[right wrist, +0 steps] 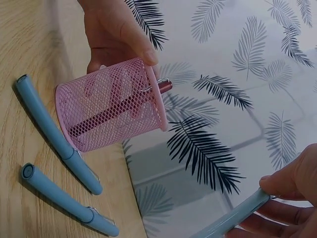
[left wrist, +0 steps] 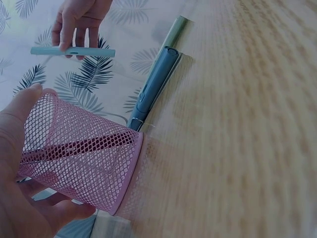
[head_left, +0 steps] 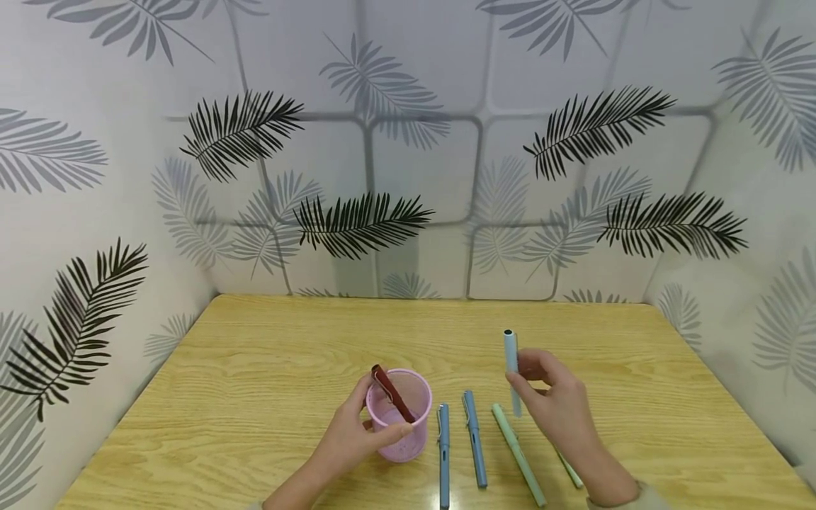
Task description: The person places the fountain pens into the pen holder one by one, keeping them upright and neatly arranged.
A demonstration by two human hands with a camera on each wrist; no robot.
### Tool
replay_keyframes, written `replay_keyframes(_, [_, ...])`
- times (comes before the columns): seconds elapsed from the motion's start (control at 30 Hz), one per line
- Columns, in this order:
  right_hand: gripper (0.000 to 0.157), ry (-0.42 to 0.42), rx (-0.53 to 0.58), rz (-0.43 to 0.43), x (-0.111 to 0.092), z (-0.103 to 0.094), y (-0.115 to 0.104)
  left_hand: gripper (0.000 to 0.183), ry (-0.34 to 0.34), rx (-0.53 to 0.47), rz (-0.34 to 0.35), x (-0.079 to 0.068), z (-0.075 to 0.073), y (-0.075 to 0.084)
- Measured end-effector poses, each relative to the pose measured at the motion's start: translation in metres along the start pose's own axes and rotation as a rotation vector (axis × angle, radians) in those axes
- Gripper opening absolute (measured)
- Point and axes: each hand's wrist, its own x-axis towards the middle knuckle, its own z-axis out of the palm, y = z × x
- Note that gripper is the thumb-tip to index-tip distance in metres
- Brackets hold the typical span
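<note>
Wood-grain tabletop [head_left: 287, 340] bears a pink mesh cup [head_left: 408, 445], one maroon pen [head_left: 392, 394] inside, left hand [head_left: 355, 433] with fingers curled round the mesh, right hand [head_left: 559, 398] pinching a pale-blue pen [head_left: 511, 350] aloft, apparently a cup-loading step, next requiring alignment over the rim.

A pale back wall [head_left: 421, 170] fills the upper half of what I see, with a left wall [head_left: 38, 227] toward nine o'clock and a right wall [head_left: 765, 212] toward three. Grey lines [head_left: 478, 170] cross the back like rounded panes. Black feathery fronds are printed over it: two at ten o'clock, an outer frond [head_left: 242, 134] and an inner frond [head_left: 363, 223]; one frond [head_left: 599, 131] at two; another frond [head_left: 672, 225] at three. Softer grey fronds [head_left: 385, 85] surround them. Around six o'clock spreads a table [head_left: 446, 333] with yellowish wood grain.
</note>
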Motion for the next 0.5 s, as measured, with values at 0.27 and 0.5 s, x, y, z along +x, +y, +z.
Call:
replay_keyframes(0.27, [0.022, -0.01, 0.083, -0.004, 0.003, 0.009, -0.009, 0.075, -0.001, -0.001, -0.003, -0.001, 0.0, 0.002])
replay_keyframes(0.5, [0.023, -0.008, 0.125, -0.021, 0.007, 0.016, -0.014, 0.077, 0.002, 0.011, -0.011, -0.001, 0.0, 0.002])
